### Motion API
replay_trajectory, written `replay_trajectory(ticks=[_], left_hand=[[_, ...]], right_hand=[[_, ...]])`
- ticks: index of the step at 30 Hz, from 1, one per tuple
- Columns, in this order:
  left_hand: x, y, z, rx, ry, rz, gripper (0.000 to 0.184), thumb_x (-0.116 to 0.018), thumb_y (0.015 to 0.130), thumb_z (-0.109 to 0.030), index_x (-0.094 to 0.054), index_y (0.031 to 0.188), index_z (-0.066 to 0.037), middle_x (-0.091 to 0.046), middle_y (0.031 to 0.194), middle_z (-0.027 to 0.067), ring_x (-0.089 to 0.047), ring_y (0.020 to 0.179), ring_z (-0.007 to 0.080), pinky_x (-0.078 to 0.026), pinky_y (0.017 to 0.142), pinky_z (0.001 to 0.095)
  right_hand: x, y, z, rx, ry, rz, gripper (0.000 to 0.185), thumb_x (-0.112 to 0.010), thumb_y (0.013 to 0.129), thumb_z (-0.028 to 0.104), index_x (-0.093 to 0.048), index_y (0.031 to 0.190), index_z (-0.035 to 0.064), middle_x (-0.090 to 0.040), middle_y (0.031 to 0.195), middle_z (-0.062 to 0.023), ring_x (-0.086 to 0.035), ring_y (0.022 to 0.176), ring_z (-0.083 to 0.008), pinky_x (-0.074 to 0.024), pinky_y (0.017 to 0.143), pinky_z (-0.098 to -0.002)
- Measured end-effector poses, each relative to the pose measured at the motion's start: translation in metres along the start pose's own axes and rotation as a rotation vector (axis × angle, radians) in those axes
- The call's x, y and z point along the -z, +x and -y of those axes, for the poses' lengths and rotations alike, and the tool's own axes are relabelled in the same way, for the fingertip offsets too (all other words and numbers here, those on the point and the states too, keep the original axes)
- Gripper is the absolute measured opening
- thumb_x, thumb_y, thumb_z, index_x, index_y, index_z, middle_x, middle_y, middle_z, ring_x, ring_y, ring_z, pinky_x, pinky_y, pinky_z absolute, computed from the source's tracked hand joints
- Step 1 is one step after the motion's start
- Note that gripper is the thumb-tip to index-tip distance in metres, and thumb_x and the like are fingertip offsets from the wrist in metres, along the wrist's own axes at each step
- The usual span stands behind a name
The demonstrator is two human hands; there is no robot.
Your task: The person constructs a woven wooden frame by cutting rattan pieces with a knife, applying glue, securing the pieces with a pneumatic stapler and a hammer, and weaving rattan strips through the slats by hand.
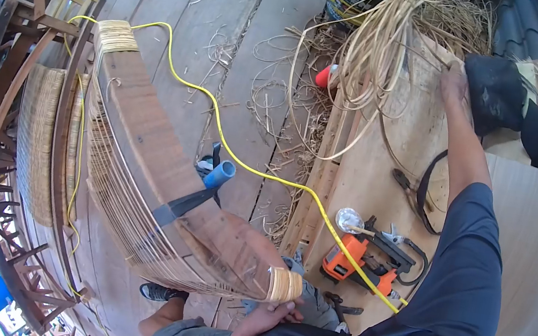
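A curved wooden frame (151,116) strung with long cane strands lies slanted over my lap, its two ends wrapped in pale cane. My left hand (272,314) is at the near wrapped end (285,286), fingers curled beneath its edge; what they grip is hard to make out. Stretched far forward, my right hand (454,83) has its fingers at the end of a cane strand beside the loose cane bundle (388,47). A black strap (188,203) goes round the frame near a blue tube (219,174).
An orange staple gun (343,257), pliers (402,179) and a foil dish (349,220) lie on the wooden board to the right. A yellow hose (218,134) crosses the plank floor. Behind stands a bucket (342,4); wooden frames (3,86) are stacked at left.
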State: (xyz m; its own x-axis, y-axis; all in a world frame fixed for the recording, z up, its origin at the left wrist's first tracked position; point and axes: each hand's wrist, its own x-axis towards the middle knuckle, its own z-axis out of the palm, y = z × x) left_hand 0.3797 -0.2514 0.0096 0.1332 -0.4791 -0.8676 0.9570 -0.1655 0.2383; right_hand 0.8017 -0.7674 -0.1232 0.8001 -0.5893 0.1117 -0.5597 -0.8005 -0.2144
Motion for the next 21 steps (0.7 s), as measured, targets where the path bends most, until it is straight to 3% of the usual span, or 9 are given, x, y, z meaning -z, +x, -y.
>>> replay_trajectory(ticks=[6,9,13,18,21], left_hand=[[-0.002,0.0,0.007,-0.102,-0.038,0.001,0.029,-0.04,0.097,-0.02,-0.049,0.119,-0.002,-0.065,0.091,0.0106,-0.065,0.08,0.0162,-0.048,0.063,0.0235],[-0.002,0.001,0.02,-0.152,-0.063,-0.034,0.029,-0.041,0.097,-0.02,-0.05,0.117,-0.001,-0.065,0.089,0.0111,-0.066,0.075,0.0161,-0.047,0.058,0.0219],[-0.005,-0.003,0.03,-0.214,-0.037,-0.094,0.03,-0.042,0.097,-0.021,-0.05,0.116,0.0,-0.064,0.086,0.0118,-0.065,0.071,0.0161,-0.046,0.054,0.0209],[-0.003,-0.001,0.045,-0.3,-0.038,-0.138,0.031,-0.042,0.097,-0.022,-0.05,0.117,-0.001,-0.063,0.085,0.0098,-0.064,0.067,0.0136,-0.043,0.05,0.0191],[-0.003,-0.001,0.048,-0.333,-0.03,-0.139,0.031,-0.042,0.097,-0.022,-0.05,0.117,0.0,-0.063,0.084,0.0096,-0.063,0.065,0.0133,-0.043,0.049,0.0193]], right_hand=[[0.043,-0.083,-0.002,0.087,-0.04,0.066,0.027,-0.046,0.09,0.032,-0.056,0.102,0.0103,-0.061,0.101,-0.0174,-0.059,0.093,-0.0349,-0.0469,0.075,-0.0448],[0.07,-0.142,-0.004,0.096,0.0,-0.063,0.027,-0.043,0.091,0.032,-0.058,0.099,0.0111,-0.06,0.1,-0.0152,-0.059,0.093,-0.0344,-0.048,0.075,-0.0451],[0.072,-0.174,-0.035,0.101,-0.042,-0.074,0.022,-0.047,0.088,0.026,-0.06,0.097,0.0112,-0.06,0.098,-0.0139,-0.059,0.093,-0.035,-0.0482,0.076,-0.0447],[0.103,-0.216,-0.035,0.399,-0.262,-0.084,0.015,-0.055,0.076,0.018,-0.064,0.084,0.009,-0.059,0.09,-0.0121,-0.055,0.091,-0.0292,-0.0469,0.074,-0.0422],[0.154,-0.266,-0.006,0.519,-0.175,-0.164,0.011,-0.057,0.074,0.019,-0.064,0.076,0.0098,-0.06,0.087,-0.0089,-0.054,0.091,-0.0261,-0.044,0.076,-0.0401]])
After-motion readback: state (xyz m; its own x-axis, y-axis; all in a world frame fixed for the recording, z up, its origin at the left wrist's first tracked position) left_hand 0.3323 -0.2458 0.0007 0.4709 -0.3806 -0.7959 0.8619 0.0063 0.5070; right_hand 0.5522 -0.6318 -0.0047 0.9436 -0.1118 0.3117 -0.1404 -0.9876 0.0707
